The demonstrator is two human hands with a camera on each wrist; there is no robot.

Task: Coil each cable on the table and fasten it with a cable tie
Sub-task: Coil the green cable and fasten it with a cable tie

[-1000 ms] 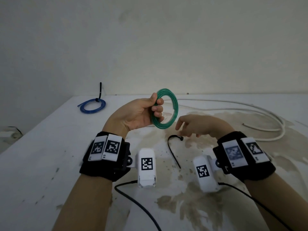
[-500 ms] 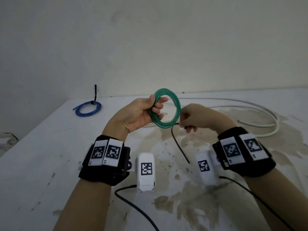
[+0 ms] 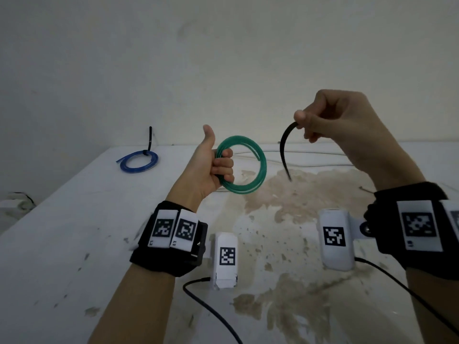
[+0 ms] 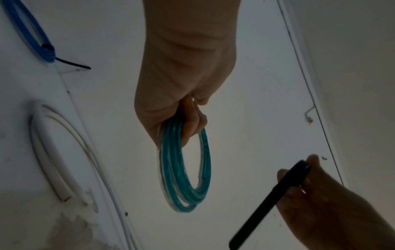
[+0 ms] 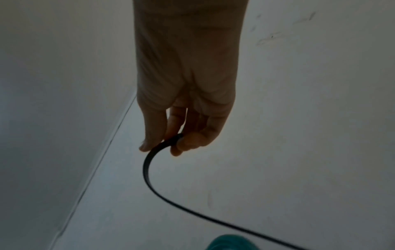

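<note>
Table [image 3: 74, 232]: white, stained brown across the middle and right; we log it as the base for all items below.

White cable [image 3: 310, 158]: we see it lying loose along the far side of the table, uncoiled.

Right hand [image 3: 332, 120]: raised above the table, thumb and fingers pinching the upper end of the black cable tie.

Left hand [image 3: 206, 170]: fingers curled round the near-left side of the green cable coil, thumb sticking up.

Green cable coil [image 3: 250, 165]: we note several loops, held upright in the air over the table, apart from the tie.

Blue cable coil [image 3: 137, 161]: lying at the far left of the table, already bound by a black tie with its tail standing up.

Black cable tie [image 3: 284, 152]: hangs curved from the right hand, its tip free, just right of the green coil.
</note>
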